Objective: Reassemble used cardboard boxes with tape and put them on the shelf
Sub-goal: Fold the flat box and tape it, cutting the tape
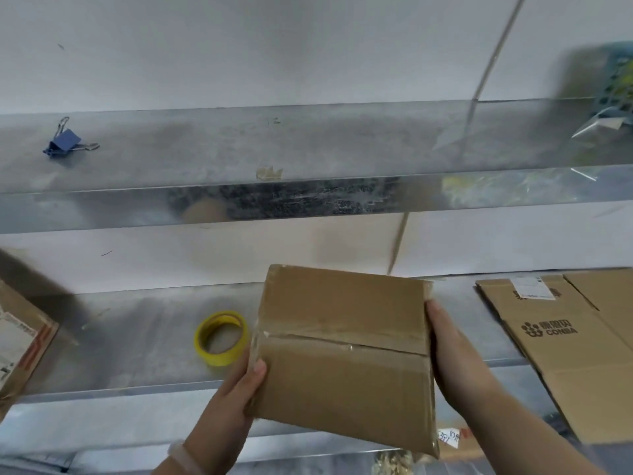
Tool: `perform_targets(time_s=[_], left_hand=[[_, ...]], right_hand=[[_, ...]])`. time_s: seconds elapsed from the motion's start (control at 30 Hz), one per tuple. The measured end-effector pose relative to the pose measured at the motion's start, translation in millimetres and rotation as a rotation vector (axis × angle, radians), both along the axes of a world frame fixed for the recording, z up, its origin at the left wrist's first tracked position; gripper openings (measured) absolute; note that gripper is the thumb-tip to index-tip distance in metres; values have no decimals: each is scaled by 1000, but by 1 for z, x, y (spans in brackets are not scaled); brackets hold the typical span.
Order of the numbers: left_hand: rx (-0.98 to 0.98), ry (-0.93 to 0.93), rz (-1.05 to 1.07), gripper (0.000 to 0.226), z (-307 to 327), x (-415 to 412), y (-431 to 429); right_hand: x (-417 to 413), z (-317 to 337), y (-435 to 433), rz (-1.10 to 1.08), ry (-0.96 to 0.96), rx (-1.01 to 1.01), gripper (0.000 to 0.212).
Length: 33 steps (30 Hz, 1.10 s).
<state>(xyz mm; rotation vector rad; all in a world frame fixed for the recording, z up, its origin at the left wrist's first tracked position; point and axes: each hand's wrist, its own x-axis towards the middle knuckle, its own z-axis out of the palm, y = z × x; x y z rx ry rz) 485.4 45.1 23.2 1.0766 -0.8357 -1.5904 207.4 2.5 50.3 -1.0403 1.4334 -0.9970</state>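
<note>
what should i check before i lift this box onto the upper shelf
1. Grip: left hand and right hand hold the box by opposite sides: ok.
2. Facing seam: flaps meet, and clear tape appears to cover it: ok.
3. Far side of the box: hidden: cannot tell.
4. Landing spot: the upper shelf shows bare metal right of the binder clip: ok.
5. Debris: a tape scrap sits near that shelf's front edge, probably in the box's way: not ok.
6. Tools: the tape roll lies on the lower shelf, left of the box: ok.
</note>
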Motion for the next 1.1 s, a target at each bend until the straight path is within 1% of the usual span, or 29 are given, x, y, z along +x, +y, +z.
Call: perform_targets(time_s=[0.07, 0.1, 0.13, 0.17, 0.2, 0.23, 0.27, 0.3, 0.37, 0.4, 0.47, 0.5, 0.53, 0.57, 0.67, 0.7, 0.73, 0.77, 0.8, 0.87, 0.9, 0.97, 1.0, 1.03, 1.1], left_hand=[[41, 13, -22, 63, -9, -4, 2], [56, 2, -35, 61, -12, -4, 2], [56, -30, -48, 68, -14, -3, 2], [48, -69, -53, 84, -16, 1, 1], [32, -143, -50, 98, -18, 4, 0], [21, -205, -39, 103, -20, 7, -2], [19, -210, -37, 104, -20, 9, -5], [19, -167, -40, 107, -20, 10, -7], [36, -81, -11, 110, -20, 7, -12], [44, -86, 18, 104, -21, 3, -14], [51, -151, 91, 68, -26, -4, -15], [64, -202, 123, 53, -28, -7, -16], [73, -243, 146, 46, -30, -10, -17], [86, -264, 162, 43, -29, -13, -18], [120, -272, 225, 42, -25, -17, -23], [127, -275, 243, 41, -25, -18, -24], [132, -287, 256, 41, -24, -18, -25], [132, -294, 262, 41, -25, -18, -25], [129, -300, 267, 41, -23, -19, -24], [113, -310, 267, 43, -21, -24, -23], [112, -316, 261, 44, -21, -26, -23], [126, -326, 249, 44, -24, -29, -23], [137, -330, 242, 44, -26, -28, -25], [150, -340, 233, 45, -29, -27, -27], [155, -365, 197, 48, -32, -24, -33]], right_hand=[[-2, 2, -7, 13, 7, 85, 89], [-2, 3, -10, 24, -41, 119, 83], [-1, 4, -12, 34, -92, 135, 70], [1, 5, -14, 34, -133, 146, 57], [3, 6, -14, 21, -138, 160, 50], [4, 6, -15, 6, -137, 162, 47], [6, 4, -17, -4, -136, 164, 46], [8, 5, -18, -13, -125, 167, 45], [15, 2, -21, -62, -9, 152, 44], [18, -1, -23, -100, 90, 117, 40], [22, -3, -26, -180, 301, 15, 33], [23, -3, -28, -173, 412, -11, 34], [23, -3, -30, -138, 504, 2, 40], [21, -4, -34, -101, 538, 24, 48], [19, -8, -36, -85, 400, 92, 62], [18, -11, -32, -102, 415, 63, 65], [17, -14, -28, -128, 476, 30, 65], [17, -17, -25, -158, 508, -3, 60], [17, -20, -23, -170, 496, -6, 51], [19, -24, -22, -118, 404, 50, 29], [21, -26, -22, -83, 336, 88, 24], [23, -28, -24, -70, 188, 139, 28], [22, -29, -26, -74, 155, 154, 28], [21, -31, -29, -66, 158, 159, 27], [18, -34, -34, -23, 235, 175, 27]])
